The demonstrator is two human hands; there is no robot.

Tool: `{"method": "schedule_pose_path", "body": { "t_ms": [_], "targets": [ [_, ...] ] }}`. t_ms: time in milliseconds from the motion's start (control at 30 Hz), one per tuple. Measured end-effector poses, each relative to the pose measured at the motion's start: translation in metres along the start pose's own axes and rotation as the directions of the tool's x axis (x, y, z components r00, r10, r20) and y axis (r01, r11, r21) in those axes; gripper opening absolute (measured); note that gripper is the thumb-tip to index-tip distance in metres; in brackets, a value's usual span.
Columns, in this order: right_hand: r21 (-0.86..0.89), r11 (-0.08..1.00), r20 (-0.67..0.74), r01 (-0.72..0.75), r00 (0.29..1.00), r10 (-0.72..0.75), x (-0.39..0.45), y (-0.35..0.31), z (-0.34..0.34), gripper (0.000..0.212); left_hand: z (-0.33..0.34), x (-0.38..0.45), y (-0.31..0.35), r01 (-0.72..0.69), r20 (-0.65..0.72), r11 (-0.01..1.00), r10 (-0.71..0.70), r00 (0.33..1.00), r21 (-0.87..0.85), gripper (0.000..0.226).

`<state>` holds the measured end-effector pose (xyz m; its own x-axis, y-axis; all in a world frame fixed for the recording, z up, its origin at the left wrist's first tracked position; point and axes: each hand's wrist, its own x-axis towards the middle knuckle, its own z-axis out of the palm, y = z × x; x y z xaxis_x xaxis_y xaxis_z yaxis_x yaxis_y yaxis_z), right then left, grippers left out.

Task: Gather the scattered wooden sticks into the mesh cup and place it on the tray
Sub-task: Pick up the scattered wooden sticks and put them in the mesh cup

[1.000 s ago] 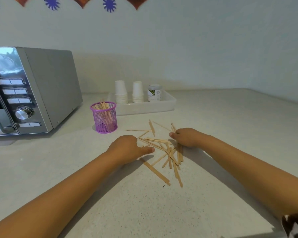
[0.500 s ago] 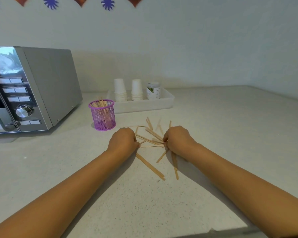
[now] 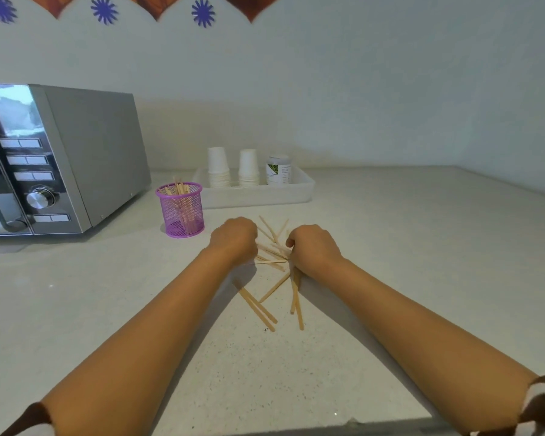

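The sticks (image 3: 266, 309) are pale matt wood; the cup (image 3: 181, 210) is purple mesh; the surface (image 3: 422, 262) is speckled and matt.

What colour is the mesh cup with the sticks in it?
The mesh cup is purple, clearest in the head view.

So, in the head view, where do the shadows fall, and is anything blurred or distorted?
Head view: soft shadows fall below both forearms and left of the microwave; the sticks between the hands blur slightly; the wide lens bends the counter edge; the microwave door shows a glossy reflection.
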<state>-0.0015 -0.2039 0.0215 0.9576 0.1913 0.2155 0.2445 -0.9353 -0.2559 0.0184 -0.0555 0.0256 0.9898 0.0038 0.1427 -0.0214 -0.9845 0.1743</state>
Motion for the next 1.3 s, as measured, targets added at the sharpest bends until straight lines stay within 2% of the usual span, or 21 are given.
{"method": "schedule_pose_path", "body": {
  "t_ms": [67,133,200,300,367,467,533,667,733,933,1100,1200,1300],
  "targets": [
    [0.074,0.997,-0.012,-0.019,1.0,0.02,0.002,0.006,-0.002,0.034,0.004,0.0,-0.001,-0.158,0.046,0.987,0.157,0.987,0.02,0.036],
    [0.137,0.99,-0.027,-0.041,0.999,0.045,0.004,0.015,-0.005,0.035,0.009,0.002,-0.001,-0.25,0.101,0.968,0.245,0.964,0.036,0.034],
    [0.198,0.978,-0.045,-0.06,0.997,0.07,0.006,0.021,-0.01,0.035,0.01,0.003,-0.003,-0.285,0.129,0.957,0.276,0.952,0.054,0.031],
    [0.339,0.936,-0.063,-0.098,0.99,0.126,0.011,0.031,-0.019,0.029,0.01,0.005,-0.005,-0.297,0.078,0.953,0.292,0.953,0.06,0.028],
    [0.515,0.845,-0.042,-0.142,0.981,0.191,0.013,0.036,-0.024,0.026,0.01,0.006,-0.005,-0.305,0.053,0.951,0.302,0.952,0.06,0.027],
    [0.785,0.582,0.057,-0.213,0.96,0.274,0.014,0.042,-0.029,0.025,0.01,0.008,-0.005,-0.324,0.052,0.943,0.32,0.946,0.077,0.023],
    [0.864,0.438,0.129,-0.247,0.951,0.282,0.012,0.044,-0.033,0.023,0.009,0.009,-0.006,-0.327,0.038,0.94,0.325,0.945,0.092,0.021],
    [0.905,0.331,0.178,-0.268,0.944,0.278,0.01,0.046,-0.039,0.022,0.01,0.01,-0.007,-0.333,0.016,0.939,0.333,0.943,0.089,0.019],
    [0.895,0.352,0.178,-0.273,0.944,0.278,0.011,0.047,-0.039,0.022,0.011,0.01,-0.008,-0.331,0.022,0.941,0.33,0.944,0.07,0.017],
    [0.74,0.624,0.133,-0.25,0.964,0.228,0.013,0.047,-0.035,0.018,0.017,0.011,-0.009,-0.331,0.069,0.942,0.326,0.943,0.063,0.013],
    [0.64,0.737,0.139,-0.218,0.976,0.168,0.014,0.048,-0.029,0.01,0.016,0.01,-0.01,-0.338,0.084,0.939,0.333,0.939,0.06,0.014],
    [0.486,0.857,0.148,-0.174,0.982,0.116,0.015,0.05,-0.024,0.019,0.015,0.009,-0.011,-0.338,0.063,0.941,0.336,0.94,0.028,0.015],
    [0.259,0.951,0.247,-0.167,0.964,0.102,0.011,0.048,-0.022,0.039,0.014,0.009,-0.012,-0.341,0.035,0.94,0.341,0.939,0.004,0.013]
  ]
}}
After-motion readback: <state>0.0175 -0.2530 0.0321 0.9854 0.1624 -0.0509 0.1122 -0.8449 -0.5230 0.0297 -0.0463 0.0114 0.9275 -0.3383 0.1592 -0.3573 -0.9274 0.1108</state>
